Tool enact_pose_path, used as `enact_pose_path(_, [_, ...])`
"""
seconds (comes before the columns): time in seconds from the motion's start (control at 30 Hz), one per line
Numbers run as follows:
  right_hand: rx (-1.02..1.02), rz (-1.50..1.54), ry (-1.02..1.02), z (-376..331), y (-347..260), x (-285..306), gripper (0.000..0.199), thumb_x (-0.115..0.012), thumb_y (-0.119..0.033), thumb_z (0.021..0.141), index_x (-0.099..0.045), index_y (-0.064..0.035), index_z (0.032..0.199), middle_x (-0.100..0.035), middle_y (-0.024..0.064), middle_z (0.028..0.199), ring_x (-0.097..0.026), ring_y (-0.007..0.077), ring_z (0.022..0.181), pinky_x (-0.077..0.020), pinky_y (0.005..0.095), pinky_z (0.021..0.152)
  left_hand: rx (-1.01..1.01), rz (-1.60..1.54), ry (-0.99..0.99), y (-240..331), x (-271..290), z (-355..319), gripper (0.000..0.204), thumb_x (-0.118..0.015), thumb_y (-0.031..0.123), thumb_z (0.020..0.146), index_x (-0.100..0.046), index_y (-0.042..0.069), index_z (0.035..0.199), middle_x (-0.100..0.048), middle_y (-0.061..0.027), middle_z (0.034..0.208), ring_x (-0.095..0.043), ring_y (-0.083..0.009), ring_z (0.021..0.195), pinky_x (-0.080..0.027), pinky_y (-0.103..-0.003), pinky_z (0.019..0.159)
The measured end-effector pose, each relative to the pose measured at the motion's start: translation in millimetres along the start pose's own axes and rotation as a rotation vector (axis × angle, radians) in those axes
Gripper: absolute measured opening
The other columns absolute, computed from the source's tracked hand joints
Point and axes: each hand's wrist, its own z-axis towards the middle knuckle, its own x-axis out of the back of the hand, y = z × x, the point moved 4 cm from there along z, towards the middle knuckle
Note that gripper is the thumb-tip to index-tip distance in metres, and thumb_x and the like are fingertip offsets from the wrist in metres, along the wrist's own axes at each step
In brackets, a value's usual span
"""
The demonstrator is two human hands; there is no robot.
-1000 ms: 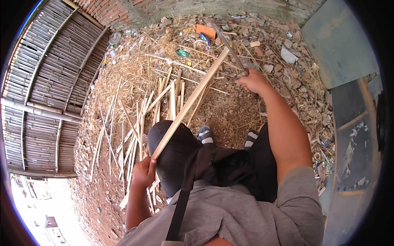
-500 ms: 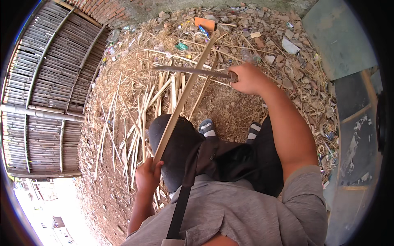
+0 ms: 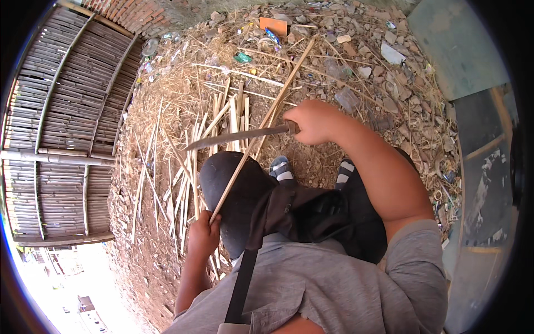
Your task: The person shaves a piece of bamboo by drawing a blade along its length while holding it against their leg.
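My left hand (image 3: pixel 203 234) is closed around the near end of a long bamboo strip (image 3: pixel 292 77), which slants up and away to the right across my left knee. In my right hand (image 3: pixel 312 122) is the handle of a machete (image 3: pixel 236 137). Its long, dark blade points left and crosses the strip just beyond the knee. Whether the blade's edge bites into the strip cannot be made out. Several split bamboo pieces (image 3: pixel 236 119) lie in a loose pile on the ground beyond and left of my left knee (image 3: pixel 225 175).
Straw, stones and litter cover the ground, with an orange piece (image 3: pixel 273 26) and a green wrapper (image 3: pixel 242 58) at the far side. A bamboo-slat panel (image 3: pixel 58 100) stands on the left. Grey-green boards (image 3: pixel 459 53) line the right, and a brick wall (image 3: pixel 142 16) is at the back.
My right hand has drawn the machete nearer and to the left, its tip dropping toward my knee. The strip's far end has shifted right, and the strip now shows a narrower side.
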Motion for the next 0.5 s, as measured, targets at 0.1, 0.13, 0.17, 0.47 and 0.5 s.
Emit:
enact_pose_path(0.1, [-0.006, 0.131, -0.044, 9, 20, -11, 0.027, -0.073, -0.020, 0.073, -0.070, -0.0043, 0.095, -0.069, 0.0181, 0.081, -0.070, 0.0348, 0.077, -0.0540, 0.0468, 0.072, -0.008, -0.014, -0.113, -6, 1, 9, 0.027, -0.060, 0.028, 0.102, -0.059, 0.002, 0.094, -0.064, -0.0261, 0.072, -0.065, -0.0488, 0.072, -0.048, -0.053, 0.061])
enact_pose_path(0.13, [-0.121, 0.241, -0.013, 12, 35, -15, 0.029, -0.071, -0.018, 0.073, -0.070, -0.0043, 0.099, -0.070, 0.0184, 0.089, -0.070, 0.0346, 0.083, -0.0545, 0.0462, 0.075, 0.014, -0.029, -0.137, -4, 1, 13, 0.030, -0.058, 0.029, 0.103, -0.059, 0.001, 0.094, -0.064, -0.0262, 0.074, -0.064, -0.0488, 0.072, -0.047, -0.053, 0.062])
enact_pose_path(0.17, [-0.234, 0.349, 0.025, 15, 52, -17, 0.032, -0.069, -0.017, 0.073, -0.070, -0.0042, 0.102, -0.071, 0.0187, 0.096, -0.070, 0.0344, 0.088, -0.0549, 0.0456, 0.078, 0.029, -0.029, -0.146, -3, 1, 13, 0.031, -0.057, 0.030, 0.104, -0.060, 0.001, 0.095, -0.064, -0.0251, 0.074, -0.064, -0.0464, 0.071, -0.048, -0.051, 0.062])
enact_pose_path(0.47, [-0.011, -0.107, -0.148, 9, -32, -15, 0.022, -0.067, -0.013, 0.076, -0.072, -0.0081, 0.097, -0.071, 0.0167, 0.090, -0.070, 0.0360, 0.092, -0.0556, 0.0482, 0.081, 0.100, -0.090, -0.214, -5, 9, 13, 0.030, -0.057, 0.030, 0.104, -0.065, 0.001, 0.101, -0.064, -0.0227, 0.073, -0.064, -0.0422, 0.070, -0.048, -0.045, 0.065])
enact_pose_path(0.5, [0.000, 0.013, -0.123, 16, -9, -27, 0.020, -0.067, -0.013, 0.075, -0.072, -0.0075, 0.094, -0.071, 0.0168, 0.089, -0.070, 0.0362, 0.091, -0.0557, 0.0478, 0.081, 0.079, -0.066, -0.194, -9, 4, 14, 0.030, -0.058, 0.030, 0.103, -0.065, 0.001, 0.100, -0.064, -0.0237, 0.074, -0.063, -0.0440, 0.071, -0.048, -0.046, 0.065])
